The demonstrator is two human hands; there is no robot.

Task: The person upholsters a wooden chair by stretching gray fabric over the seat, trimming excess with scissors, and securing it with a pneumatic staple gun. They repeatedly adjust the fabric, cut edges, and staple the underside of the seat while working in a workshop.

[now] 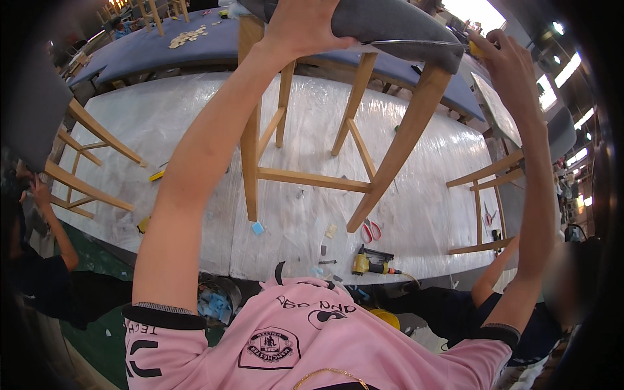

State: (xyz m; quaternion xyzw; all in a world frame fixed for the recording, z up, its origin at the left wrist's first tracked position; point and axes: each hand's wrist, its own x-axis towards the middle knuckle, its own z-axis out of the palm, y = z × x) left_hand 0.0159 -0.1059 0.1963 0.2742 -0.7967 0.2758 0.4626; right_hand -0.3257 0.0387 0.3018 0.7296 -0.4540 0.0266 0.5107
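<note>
A wooden chair (312, 182) with a grey padded seat (396, 23) stands in front of me, its legs towards me. My left hand (302, 26) is against the seat's left part, its thumb at the near edge where a thin metal tape blade (416, 43) begins; its other fingers are partly cut off by the top of the picture. The blade runs taut along the seat edge to a yellow tape measure (480, 47). Fingers wrapped round it, my right hand (507, 62) holds the tape measure beyond the seat's right corner.
Plastic film covers the worktable (175, 110). On it lie red-handled scissors (371, 231), a yellow-and-black staple gun (374, 261) with a hose, and a blue block (258, 227). Other chairs (91, 130) stand left and right, with co-workers beside them. A blue padded table (149, 49) is behind.
</note>
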